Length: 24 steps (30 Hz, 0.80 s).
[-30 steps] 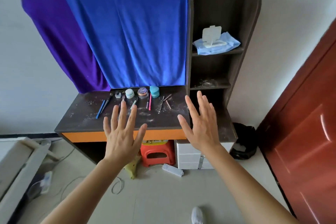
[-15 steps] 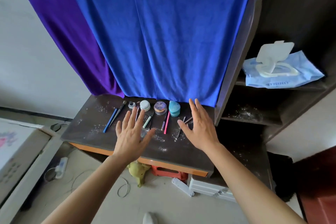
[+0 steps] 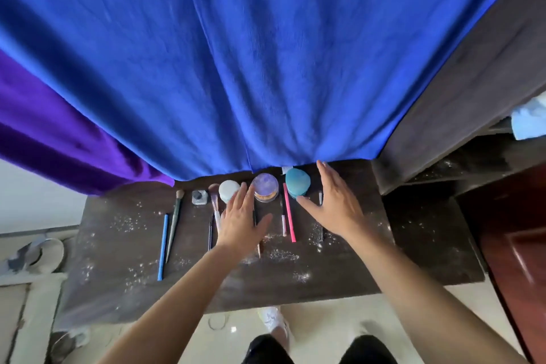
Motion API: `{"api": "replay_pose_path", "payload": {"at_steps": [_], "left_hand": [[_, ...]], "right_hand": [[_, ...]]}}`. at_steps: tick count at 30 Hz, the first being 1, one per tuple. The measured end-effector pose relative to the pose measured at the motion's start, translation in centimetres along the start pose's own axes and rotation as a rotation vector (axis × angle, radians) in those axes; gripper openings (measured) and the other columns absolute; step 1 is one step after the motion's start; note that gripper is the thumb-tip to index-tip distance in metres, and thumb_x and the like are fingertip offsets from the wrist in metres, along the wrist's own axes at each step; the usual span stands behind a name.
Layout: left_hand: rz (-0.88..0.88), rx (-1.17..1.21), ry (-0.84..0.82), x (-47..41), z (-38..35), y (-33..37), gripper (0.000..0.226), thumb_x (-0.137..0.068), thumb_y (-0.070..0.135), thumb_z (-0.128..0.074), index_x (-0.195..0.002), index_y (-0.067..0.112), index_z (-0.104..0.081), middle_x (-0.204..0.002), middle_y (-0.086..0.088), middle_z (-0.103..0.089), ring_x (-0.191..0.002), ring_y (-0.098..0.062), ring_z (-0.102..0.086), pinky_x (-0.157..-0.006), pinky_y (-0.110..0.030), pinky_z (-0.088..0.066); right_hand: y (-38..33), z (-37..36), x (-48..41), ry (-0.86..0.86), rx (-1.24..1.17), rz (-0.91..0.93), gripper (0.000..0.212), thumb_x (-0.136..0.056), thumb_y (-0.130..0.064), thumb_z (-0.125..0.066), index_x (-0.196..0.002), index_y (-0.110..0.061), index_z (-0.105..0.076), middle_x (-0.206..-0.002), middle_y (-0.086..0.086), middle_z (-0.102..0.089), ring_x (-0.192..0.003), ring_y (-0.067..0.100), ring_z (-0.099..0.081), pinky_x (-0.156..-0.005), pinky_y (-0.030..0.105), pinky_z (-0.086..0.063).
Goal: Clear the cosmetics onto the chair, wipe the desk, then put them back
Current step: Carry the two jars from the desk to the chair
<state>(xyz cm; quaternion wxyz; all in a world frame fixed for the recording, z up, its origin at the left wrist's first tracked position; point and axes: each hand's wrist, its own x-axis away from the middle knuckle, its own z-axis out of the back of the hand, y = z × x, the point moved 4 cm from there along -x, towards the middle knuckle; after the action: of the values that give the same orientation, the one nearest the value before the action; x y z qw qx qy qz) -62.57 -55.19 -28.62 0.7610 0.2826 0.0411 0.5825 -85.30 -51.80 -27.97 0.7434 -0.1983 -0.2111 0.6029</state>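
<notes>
A dark desk dusted with white specks carries a row of cosmetics along its back edge: a white jar, a clear purple-lidded jar, a teal case, a small dark bottle. A blue pencil, a green-handled brush, a pink-tipped brush and a pink pencil lie in front. My left hand hovers open just before the white and purple jars. My right hand is open, thumb near the teal case. Neither holds anything.
A blue cloth and a purple cloth hang behind the desk. A dark shelf unit stands at the right with a pale blue wipes pack. A reddish door is at far right. Slippers lie on the left floor.
The view has closed in on the desk and tilted down. Both open hands have moved forward to the back row of jars; nothing was taken hold of.
</notes>
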Motion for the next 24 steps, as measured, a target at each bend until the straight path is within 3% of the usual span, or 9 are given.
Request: {"api": "replay_pose_path", "payload": {"at_steps": [4, 8, 10, 14, 17, 21, 24], "left_hand": [[-0.019, 0.087, -0.035, -3.2, -1.8, -0.8, 0.086, -0.091, 0.041, -0.066, -0.158, 0.019, -0.016, -0.166, -0.005, -0.014, -0.152, -0.023, -0.014, -0.121, -0.045, -0.018], [-0.009, 0.188, 0.012, -5.7, -3.9, -1.0, 0.086, -0.091, 0.029, -0.068, -0.158, 0.013, -0.017, -0.164, -0.008, -0.017, -0.152, -0.02, -0.012, -0.121, -0.033, -0.014], [0.034, 0.257, 0.05, -6.2, -4.7, -1.1, 0.083, -0.09, 0.024, -0.07, -0.157, 0.011, -0.021, -0.163, -0.008, -0.022, -0.151, -0.02, -0.018, -0.119, -0.028, -0.017], [0.073, 0.314, 0.171, -6.2, -5.4, -1.0, 0.073, -0.087, 0.014, -0.072, -0.15, 0.006, -0.036, -0.153, -0.012, -0.039, -0.142, -0.027, -0.036, -0.116, -0.034, -0.031], [0.111, 0.314, 0.202, -5.3, -4.8, -0.7, 0.072, -0.083, 0.017, -0.078, -0.145, 0.006, -0.044, -0.146, -0.01, -0.048, -0.135, -0.028, -0.044, -0.109, -0.03, -0.034], [0.091, 0.308, 0.254, -2.6, -2.4, 0.6, 0.073, -0.08, 0.022, -0.081, -0.143, 0.009, -0.046, -0.144, -0.009, -0.05, -0.133, -0.028, -0.046, -0.11, -0.039, -0.038], [0.063, 0.318, 0.332, -0.4, 0.2, 2.5, 0.072, -0.078, 0.027, -0.083, -0.14, 0.012, -0.05, -0.138, -0.006, -0.054, -0.125, -0.026, -0.051, -0.105, -0.037, -0.04]], "right_hand": [[0.6, -3.2, -1.0, -0.045, 0.018, -0.047, 0.102, -0.083, -0.061, -0.069, -0.159, -0.01, -0.022, -0.162, 0.012, -0.031, -0.149, 0.023, -0.029, -0.116, 0.037, -0.031], [1.2, -5.1, -2.6, -0.035, 0.032, -0.078, 0.104, -0.081, -0.061, -0.073, -0.157, -0.011, -0.023, -0.156, 0.011, -0.041, -0.14, 0.026, -0.043, -0.106, 0.04, -0.043], [1.6, -5.7, -3.2, -0.025, 0.033, -0.091, 0.099, -0.08, -0.059, -0.074, -0.155, -0.012, -0.03, -0.148, 0.01, -0.05, -0.132, 0.028, -0.052, -0.1, 0.04, -0.047], [2.3, -6.0, -3.3, 0.005, -0.006, -0.089, 0.08, -0.077, -0.055, -0.077, -0.141, -0.016, -0.047, -0.133, 0.004, -0.062, -0.118, 0.024, -0.061, -0.09, 0.036, -0.05], [2.7, -5.4, -2.0, 0.007, -0.039, -0.1, 0.077, -0.075, -0.049, -0.08, -0.138, -0.017, -0.049, -0.131, 0.003, -0.061, -0.113, 0.025, -0.062, -0.086, 0.035, -0.05], [3.0, -2.5, -0.2, 0.064, -0.103, -0.109, 0.074, -0.071, -0.046, -0.084, -0.132, -0.019, -0.051, -0.126, 0.0, -0.061, -0.106, 0.025, -0.062, -0.083, 0.036, -0.053], [2.6, 0.5, 1.0, 0.142, -0.183, -0.1, 0.075, -0.068, -0.043, -0.087, -0.131, -0.022, -0.053, -0.124, -0.003, -0.06, -0.105, 0.022, -0.062, -0.085, 0.034, -0.053]]}}
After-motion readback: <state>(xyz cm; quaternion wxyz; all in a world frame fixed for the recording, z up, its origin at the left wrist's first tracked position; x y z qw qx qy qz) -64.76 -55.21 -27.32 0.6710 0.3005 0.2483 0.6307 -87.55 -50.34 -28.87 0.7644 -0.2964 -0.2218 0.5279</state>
